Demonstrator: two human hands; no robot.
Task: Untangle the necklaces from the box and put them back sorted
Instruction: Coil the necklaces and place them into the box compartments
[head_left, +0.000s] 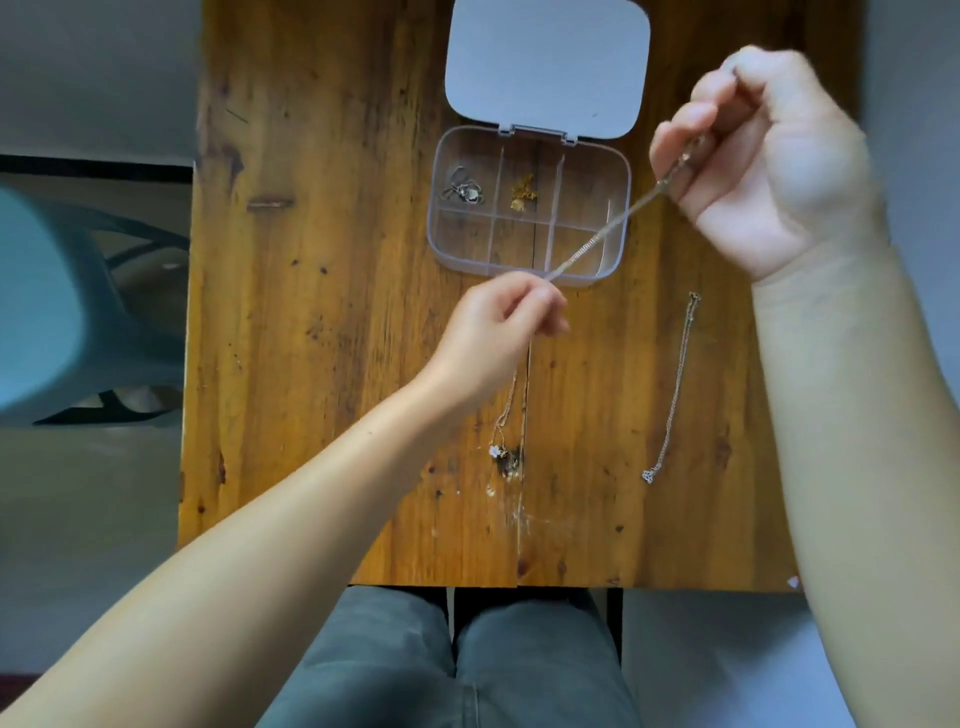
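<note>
A thin chain necklace (605, 232) is stretched taut between my hands above the clear compartment box (621, 171). My left hand (493, 332) pinches its lower end, and my right hand (769, 166) grips the upper end, raised to the right of the box. The open box holds a silver necklace (462, 188) in its top-left compartment and a gold necklace (521, 193) in the top-middle one. On the table lie a chain with a white flower pendant (496, 447), partly hidden by my left wrist, and another chain with a small pendant (672, 395) at right.
The box lid (545, 62) lies flat open behind the box on the wooden table (322, 312). A teal chair (62, 322) stands left of the table. My legs (452, 665) are under the near edge.
</note>
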